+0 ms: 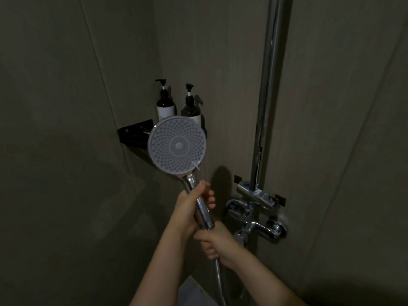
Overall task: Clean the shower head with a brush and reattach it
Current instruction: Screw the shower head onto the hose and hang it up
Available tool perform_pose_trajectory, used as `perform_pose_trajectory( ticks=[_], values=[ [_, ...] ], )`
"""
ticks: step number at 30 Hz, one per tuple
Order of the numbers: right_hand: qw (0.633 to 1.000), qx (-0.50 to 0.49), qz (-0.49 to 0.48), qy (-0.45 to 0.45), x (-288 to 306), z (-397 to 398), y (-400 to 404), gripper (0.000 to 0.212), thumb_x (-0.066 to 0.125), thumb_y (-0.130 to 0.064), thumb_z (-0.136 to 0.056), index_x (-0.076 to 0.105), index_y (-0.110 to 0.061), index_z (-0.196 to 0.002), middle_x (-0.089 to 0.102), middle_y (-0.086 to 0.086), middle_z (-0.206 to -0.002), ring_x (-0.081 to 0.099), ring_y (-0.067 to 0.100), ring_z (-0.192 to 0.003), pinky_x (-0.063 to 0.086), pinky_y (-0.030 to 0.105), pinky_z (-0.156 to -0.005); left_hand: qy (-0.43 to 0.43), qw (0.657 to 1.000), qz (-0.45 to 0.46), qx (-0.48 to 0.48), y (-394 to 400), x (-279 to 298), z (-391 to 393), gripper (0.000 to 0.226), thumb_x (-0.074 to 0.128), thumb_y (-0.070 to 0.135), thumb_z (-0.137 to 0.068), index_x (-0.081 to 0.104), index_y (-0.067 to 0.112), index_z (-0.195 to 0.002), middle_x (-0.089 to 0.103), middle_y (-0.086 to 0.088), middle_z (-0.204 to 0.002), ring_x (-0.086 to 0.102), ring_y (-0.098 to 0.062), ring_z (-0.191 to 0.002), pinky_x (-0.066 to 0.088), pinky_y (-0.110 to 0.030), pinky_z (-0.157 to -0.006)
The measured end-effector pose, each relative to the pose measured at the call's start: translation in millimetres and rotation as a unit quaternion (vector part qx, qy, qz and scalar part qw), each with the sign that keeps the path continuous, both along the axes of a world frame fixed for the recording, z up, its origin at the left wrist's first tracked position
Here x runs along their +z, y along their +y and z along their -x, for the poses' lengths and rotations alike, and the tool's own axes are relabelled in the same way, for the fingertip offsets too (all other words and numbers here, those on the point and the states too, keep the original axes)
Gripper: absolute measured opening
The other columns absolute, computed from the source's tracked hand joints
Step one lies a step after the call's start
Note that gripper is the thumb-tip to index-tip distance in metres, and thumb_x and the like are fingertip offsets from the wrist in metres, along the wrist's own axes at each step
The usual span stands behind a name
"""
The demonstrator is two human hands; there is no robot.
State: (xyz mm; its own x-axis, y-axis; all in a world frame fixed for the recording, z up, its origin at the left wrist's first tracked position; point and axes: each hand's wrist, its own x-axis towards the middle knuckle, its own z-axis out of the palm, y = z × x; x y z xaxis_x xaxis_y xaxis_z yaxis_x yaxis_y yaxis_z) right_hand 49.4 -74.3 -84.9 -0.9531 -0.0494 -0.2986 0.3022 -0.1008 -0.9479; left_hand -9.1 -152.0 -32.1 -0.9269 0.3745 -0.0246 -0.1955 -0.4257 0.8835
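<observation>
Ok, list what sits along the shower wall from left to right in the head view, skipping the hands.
Black corner shelf → left pump bottle → right pump bottle → chrome riser pipe. The shower head overlaps the shelf and bottles, and the mixer tap sits under the pipe, so both are left out.

Both bare forearms reach up from below. The left hand (pixel 187 208) is curled in a grip, higher; the right hand (pixel 217 241) is curled just beneath it.

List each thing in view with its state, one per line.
Shower head: off its holder, face toward camera, dry.
Left hand: grips the chrome handle.
Right hand: grips the hose end.
Two pump bottles: upright on corner shelf.
</observation>
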Motion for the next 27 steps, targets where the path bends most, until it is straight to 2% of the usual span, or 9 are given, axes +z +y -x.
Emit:
perform_pose_trajectory(
  ticks=[3,6,8,10,12,15,23,25,27],
  values=[
    [0.999,0.031,0.028,0.009,-4.0,1.0,3.4,0.022,0.056,-0.002,-0.085,0.049,-0.016,-0.069,0.039,-0.008,-0.040,0.034,0.005,-0.032,0.026,0.016,-0.036,-0.006,0.997,-0.056,-0.059,1.9,-5.0,-5.5,0.021,0.049,0.029,-0.080,0.049,0.009,-0.075,0.048,0.002,-0.050,0.048,-0.009,-0.044,0.048,-0.023,-0.049],
    [0.999,0.008,-0.013,0.052,-0.2,5.0,17.2,0.016,0.062,0.001,-0.081,0.056,-0.012,-0.076,0.055,-0.003,-0.059,0.052,0.006,-0.051,0.041,0.017,-0.051,0.019,0.998,-0.053,0.030,9.7,-3.0,-5.8,0.022,0.050,0.015,-0.088,0.040,0.014,-0.068,0.039,0.007,-0.044,0.039,-0.006,-0.038,0.039,-0.018,-0.042],
    [0.997,-0.003,-0.048,0.054,2.9,7.6,34.0,0.015,0.071,-0.010,-0.077,0.058,-0.014,-0.081,0.059,-0.001,-0.071,0.055,0.008,-0.062,0.043,0.018,-0.058,0.026,0.995,-0.057,0.079,12.1,-0.9,-4.4,0.031,0.046,0.010,-0.094,0.040,0.013,-0.064,0.038,0.007,-0.041,0.038,-0.005,-0.036,0.037,-0.017,-0.040],
    [0.990,-0.089,-0.111,0.012,0.0,11.8,52.0,0.018,0.069,-0.023,-0.082,0.056,-0.014,-0.074,0.056,0.001,-0.065,0.052,0.011,-0.056,0.041,0.020,-0.051,0.039,0.990,-0.050,0.124,9.8,-2.0,-1.3,0.033,0.049,0.008,-0.093,0.040,0.012,-0.061,0.040,0.008,-0.039,0.039,-0.006,-0.036,0.037,-0.020,-0.043],
    [0.958,-0.255,-0.126,-0.028,-10.4,17.9,71.2,0.031,0.062,-0.029,-0.087,0.052,-0.012,-0.064,0.051,0.005,-0.059,0.046,0.016,-0.048,0.037,0.023,-0.045,0.045,0.986,-0.038,0.155,5.8,-4.5,0.6,0.032,0.053,0.008,-0.091,0.042,0.012,-0.061,0.041,0.007,-0.039,0.039,-0.008,-0.038,0.036,-0.025,-0.049],
    [0.925,-0.367,-0.073,-0.061,-22.7,22.9,88.9,0.028,0.063,-0.031,-0.087,0.053,-0.012,-0.068,0.051,0.007,-0.061,0.048,0.019,-0.050,0.040,0.027,-0.047,0.031,0.986,-0.031,0.161,4.3,-9.4,-0.5,0.028,0.054,0.010,-0.091,0.041,0.013,-0.066,0.042,0.007,-0.040,0.039,-0.008,-0.038,0.036,-0.025,-0.051],
    [0.914,-0.359,0.167,-0.092,-31.4,31.4,86.5,0.017,0.059,-0.016,-0.090,0.054,-0.010,-0.105,0.058,0.010,-0.080,0.058,0.022,-0.071,0.051,0.034,-0.066,0.020,0.986,-0.044,0.157,0.7,-13.1,-8.0,0.034,0.050,0.008,-0.093,0.041,0.012,-0.060,0.038,0.006,-0.040,0.037,-0.007,-0.037,0.037,-0.018,-0.042],
    [0.903,-0.359,0.216,-0.095,-28.8,34.1,86.0,0.016,0.056,-0.013,-0.091,0.053,-0.009,-0.106,0.058,0.011,-0.081,0.058,0.023,-0.072,0.049,0.034,-0.077,0.023,0.987,-0.042,0.156,-0.6,-12.6,-7.9,0.036,0.049,0.009,-0.093,0.040,0.012,-0.058,0.038,0.005,-0.040,0.037,-0.008,-0.037,0.037,-0.019,-0.043],
    [0.902,-0.366,0.210,-0.095,-30.1,35.5,84.4,0.013,0.060,-0.014,-0.089,0.056,-0.009,-0.101,0.058,0.009,-0.079,0.058,0.022,-0.071,0.049,0.034,-0.075,0.022,0.987,-0.045,0.152,0.2,-12.1,-8.1,0.036,0.049,0.010,-0.094,0.041,0.013,-0.059,0.037,0.005,-0.041,0.036,-0.008,-0.038,0.037,-0.019,-0.043]
  ],
)
